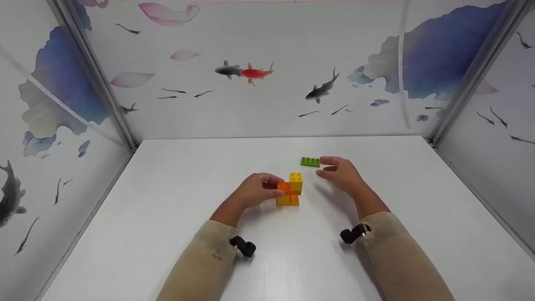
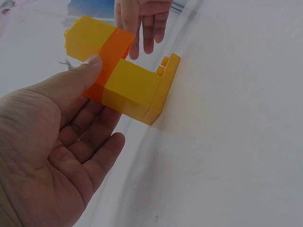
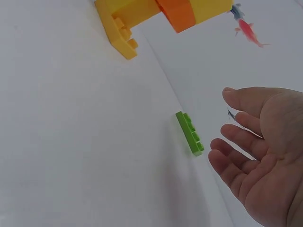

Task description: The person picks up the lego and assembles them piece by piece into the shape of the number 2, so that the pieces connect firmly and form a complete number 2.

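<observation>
A small stack of toy building bricks stands on the white table, with a flat yellow-orange base brick, a yellow brick on it, an orange brick across that and another yellow brick on top at the right. My left hand pinches the orange brick between thumb and fingers. A flat green brick lies farther back, studs up. Just right of it hovers my right hand, holding nothing, its fingers loosely bent and spread from the thumb.
The white table is enclosed by a back wall and side walls painted with fish and lotus leaves. Black wrist devices sit on both beige sleeves.
</observation>
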A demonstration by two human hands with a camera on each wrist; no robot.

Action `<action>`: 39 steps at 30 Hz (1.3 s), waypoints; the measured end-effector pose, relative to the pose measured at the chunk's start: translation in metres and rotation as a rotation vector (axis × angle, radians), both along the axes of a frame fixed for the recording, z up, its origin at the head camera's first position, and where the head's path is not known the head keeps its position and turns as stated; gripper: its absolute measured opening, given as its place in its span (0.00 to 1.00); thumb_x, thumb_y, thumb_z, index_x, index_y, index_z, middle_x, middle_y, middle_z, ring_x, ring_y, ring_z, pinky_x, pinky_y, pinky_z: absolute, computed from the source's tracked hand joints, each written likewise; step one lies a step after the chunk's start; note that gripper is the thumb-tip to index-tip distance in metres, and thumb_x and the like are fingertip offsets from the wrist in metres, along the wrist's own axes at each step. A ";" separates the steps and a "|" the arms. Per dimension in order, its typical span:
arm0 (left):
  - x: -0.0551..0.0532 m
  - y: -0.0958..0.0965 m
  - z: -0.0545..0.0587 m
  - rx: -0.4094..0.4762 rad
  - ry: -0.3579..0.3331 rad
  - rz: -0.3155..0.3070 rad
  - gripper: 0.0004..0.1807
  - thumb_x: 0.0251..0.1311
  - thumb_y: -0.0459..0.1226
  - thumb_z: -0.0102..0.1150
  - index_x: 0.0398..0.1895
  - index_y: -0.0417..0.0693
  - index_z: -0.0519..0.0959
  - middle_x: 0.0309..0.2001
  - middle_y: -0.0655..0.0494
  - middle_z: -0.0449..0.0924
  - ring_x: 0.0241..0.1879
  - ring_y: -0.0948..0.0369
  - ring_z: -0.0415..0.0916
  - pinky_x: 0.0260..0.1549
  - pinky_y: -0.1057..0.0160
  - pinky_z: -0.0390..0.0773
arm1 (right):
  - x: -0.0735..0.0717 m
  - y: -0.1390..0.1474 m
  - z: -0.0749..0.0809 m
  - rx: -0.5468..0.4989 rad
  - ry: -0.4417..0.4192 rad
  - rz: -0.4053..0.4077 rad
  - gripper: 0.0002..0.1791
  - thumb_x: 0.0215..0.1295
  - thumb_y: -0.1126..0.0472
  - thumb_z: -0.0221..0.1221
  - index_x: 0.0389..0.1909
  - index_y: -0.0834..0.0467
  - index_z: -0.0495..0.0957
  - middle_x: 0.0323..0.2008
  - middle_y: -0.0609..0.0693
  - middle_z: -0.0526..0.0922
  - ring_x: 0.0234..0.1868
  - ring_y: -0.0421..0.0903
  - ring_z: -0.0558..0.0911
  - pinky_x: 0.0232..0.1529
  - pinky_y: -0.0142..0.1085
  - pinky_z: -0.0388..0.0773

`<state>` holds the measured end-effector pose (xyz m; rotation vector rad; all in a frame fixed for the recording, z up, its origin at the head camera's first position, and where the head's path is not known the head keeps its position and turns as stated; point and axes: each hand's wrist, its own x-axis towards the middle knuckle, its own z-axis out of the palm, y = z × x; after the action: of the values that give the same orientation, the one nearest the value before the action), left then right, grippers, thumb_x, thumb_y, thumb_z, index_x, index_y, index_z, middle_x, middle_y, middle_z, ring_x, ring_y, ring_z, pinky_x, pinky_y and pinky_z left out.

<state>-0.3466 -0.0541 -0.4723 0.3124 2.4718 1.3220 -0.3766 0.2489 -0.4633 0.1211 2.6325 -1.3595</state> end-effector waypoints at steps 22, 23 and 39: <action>-0.002 -0.001 -0.003 0.016 0.028 -0.007 0.18 0.62 0.51 0.77 0.54 0.65 0.88 0.53 0.62 0.86 0.55 0.59 0.82 0.64 0.57 0.83 | -0.055 -0.016 -0.017 0.075 -0.083 -0.058 0.36 0.75 0.54 0.67 0.80 0.49 0.67 0.79 0.53 0.70 0.76 0.54 0.72 0.82 0.53 0.65; -0.002 -0.001 -0.003 0.012 0.026 -0.006 0.18 0.62 0.51 0.77 0.54 0.65 0.88 0.53 0.63 0.86 0.55 0.59 0.82 0.64 0.57 0.83 | -0.056 -0.017 -0.018 0.078 -0.090 -0.058 0.35 0.76 0.54 0.66 0.80 0.48 0.67 0.79 0.53 0.70 0.76 0.55 0.72 0.83 0.54 0.64; -0.002 -0.002 -0.004 0.020 0.021 -0.017 0.17 0.62 0.51 0.77 0.54 0.66 0.88 0.54 0.63 0.86 0.56 0.59 0.82 0.65 0.56 0.83 | -0.049 -0.020 -0.016 0.078 -0.022 -0.067 0.29 0.77 0.62 0.60 0.76 0.51 0.73 0.75 0.54 0.74 0.73 0.54 0.73 0.81 0.53 0.67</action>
<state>-0.3488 -0.0559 -0.4761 0.3535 2.4688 1.3438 -0.4256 0.2288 -0.4789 0.2349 2.6866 -1.2673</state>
